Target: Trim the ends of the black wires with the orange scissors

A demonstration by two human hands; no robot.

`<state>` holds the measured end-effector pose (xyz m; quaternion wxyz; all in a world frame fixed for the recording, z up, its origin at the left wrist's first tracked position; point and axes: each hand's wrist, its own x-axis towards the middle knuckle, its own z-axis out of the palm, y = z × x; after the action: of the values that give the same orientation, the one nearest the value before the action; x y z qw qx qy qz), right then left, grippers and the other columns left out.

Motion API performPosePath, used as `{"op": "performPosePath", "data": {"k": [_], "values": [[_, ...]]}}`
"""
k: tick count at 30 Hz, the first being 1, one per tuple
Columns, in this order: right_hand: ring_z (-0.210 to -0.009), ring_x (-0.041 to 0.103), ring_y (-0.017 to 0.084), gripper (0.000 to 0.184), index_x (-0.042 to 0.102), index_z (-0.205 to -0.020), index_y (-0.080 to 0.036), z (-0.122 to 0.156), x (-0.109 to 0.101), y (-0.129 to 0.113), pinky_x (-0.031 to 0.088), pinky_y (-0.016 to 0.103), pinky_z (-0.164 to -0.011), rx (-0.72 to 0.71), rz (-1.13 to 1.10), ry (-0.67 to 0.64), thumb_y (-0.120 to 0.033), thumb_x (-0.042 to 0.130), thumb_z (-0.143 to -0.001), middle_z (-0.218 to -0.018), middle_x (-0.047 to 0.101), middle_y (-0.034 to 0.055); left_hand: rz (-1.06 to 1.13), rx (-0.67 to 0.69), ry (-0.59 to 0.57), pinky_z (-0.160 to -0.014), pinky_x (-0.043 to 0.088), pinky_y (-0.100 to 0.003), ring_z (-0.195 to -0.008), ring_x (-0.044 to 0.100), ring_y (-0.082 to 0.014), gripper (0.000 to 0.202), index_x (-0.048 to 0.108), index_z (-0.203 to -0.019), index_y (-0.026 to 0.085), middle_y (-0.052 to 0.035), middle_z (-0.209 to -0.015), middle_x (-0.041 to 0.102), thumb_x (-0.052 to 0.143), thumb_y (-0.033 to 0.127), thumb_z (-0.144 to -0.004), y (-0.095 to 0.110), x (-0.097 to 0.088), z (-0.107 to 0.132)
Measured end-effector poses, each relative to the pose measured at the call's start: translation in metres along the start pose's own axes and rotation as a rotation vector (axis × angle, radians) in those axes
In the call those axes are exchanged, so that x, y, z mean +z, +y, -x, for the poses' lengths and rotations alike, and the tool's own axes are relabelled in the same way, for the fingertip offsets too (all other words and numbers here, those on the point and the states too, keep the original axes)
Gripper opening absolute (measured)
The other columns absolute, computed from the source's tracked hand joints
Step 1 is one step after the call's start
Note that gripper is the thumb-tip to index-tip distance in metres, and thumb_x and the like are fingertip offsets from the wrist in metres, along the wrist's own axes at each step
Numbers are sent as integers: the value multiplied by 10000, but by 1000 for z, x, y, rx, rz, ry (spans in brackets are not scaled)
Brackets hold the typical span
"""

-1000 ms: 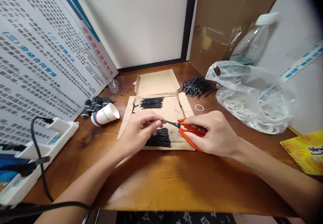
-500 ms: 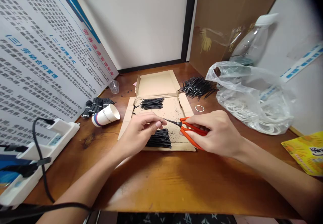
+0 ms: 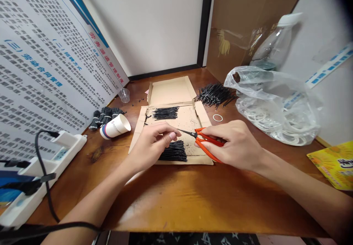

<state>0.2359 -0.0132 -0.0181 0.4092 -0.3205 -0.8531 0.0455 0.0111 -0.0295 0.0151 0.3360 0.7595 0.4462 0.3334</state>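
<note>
My right hand [image 3: 237, 144] is closed around the orange handles of a pair of scissors [image 3: 211, 141], whose dark blades point left. The blade tips reach the fingertips of my left hand [image 3: 157, 138]. Thumb and forefinger of that hand are pinched together; whatever lies between them is too small to make out. Beneath both hands lies an opened cardboard box [image 3: 172, 92]. One row of short black wires [image 3: 165, 113] rests in its far part, and a second bundle of black wires [image 3: 173, 151] is partly covered by my left hand. Dark specks are scattered on the cardboard.
Behind the box at right is a loose pile of black wires [image 3: 215, 95]. A white ring [image 3: 217, 117] lies near a plastic bag [image 3: 273, 116] and a bottle [image 3: 275, 46]. At left are a tipped paper cup [image 3: 115, 126], tied black bundles [image 3: 104, 116] and a power strip [image 3: 41, 178].
The scissors and my right hand have shifted very slightly left. My left hand keeps its pinch at the blade tips, and the view has moved a little.
</note>
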Motion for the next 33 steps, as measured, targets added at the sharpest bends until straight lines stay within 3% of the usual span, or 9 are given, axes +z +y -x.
{"op": "performPosePath", "data": {"k": [5,8,16,19,22,27,33], "values": [[-404,337,61,209,614,-599,-159,-2,-2,1,288,215,-426,35,-15,59,-221,576,-794,-462,460,-41,-398,173,172,-589,426,-247,-679,564,-137,106,671,-827,155,-48,-790,669,577,187,-865,-15,-15,-9],[-400,328,58,210,618,-600,-151,-3,-1,5,273,216,-422,55,-15,97,-235,591,-790,-452,433,-45,-552,193,220,-623,435,-248,-658,566,-133,69,658,-812,154,-33,-774,673,593,137,-829,-30,-23,-23],[-407,294,66,192,634,-623,-139,-7,-1,17,244,231,-431,96,9,93,-240,583,-777,-436,390,-52,-723,193,99,-669,436,-274,-732,591,-179,133,668,-732,142,-57,-767,674,570,79,-796,-59,-17,-88],[-413,274,67,210,613,-600,-148,-8,-3,17,240,234,-432,99,20,106,-248,582,-782,-437,377,-53,-762,164,64,-661,435,-285,-752,593,-200,132,679,-715,137,-77,-781,672,581,89,-790,-65,-16,-100],[-417,270,69,204,609,-604,-153,-8,-4,16,246,236,-435,90,36,110,-249,582,-781,-441,377,-53,-785,147,44,-672,437,-292,-778,592,-206,127,684,-736,140,-82,-827,665,580,120,-805,-67,-20,-93],[-413,294,68,173,623,-627,-152,-6,-3,17,252,238,-441,81,49,97,-238,587,-773,-446,404,-48,-782,145,26,-713,443,-297,-779,580,-181,174,674,-815,140,-78,-869,647,508,148,-866,-53,-26,-51],[-406,294,64,179,625,-629,-154,-5,-1,19,256,235,-435,99,46,86,-244,588,-780,-442,398,-52,-792,164,-197,-746,464,-299,-817,599,-177,153,683,-841,176,-52,-898,640,535,184,-879,-34,-12,-17]]}}
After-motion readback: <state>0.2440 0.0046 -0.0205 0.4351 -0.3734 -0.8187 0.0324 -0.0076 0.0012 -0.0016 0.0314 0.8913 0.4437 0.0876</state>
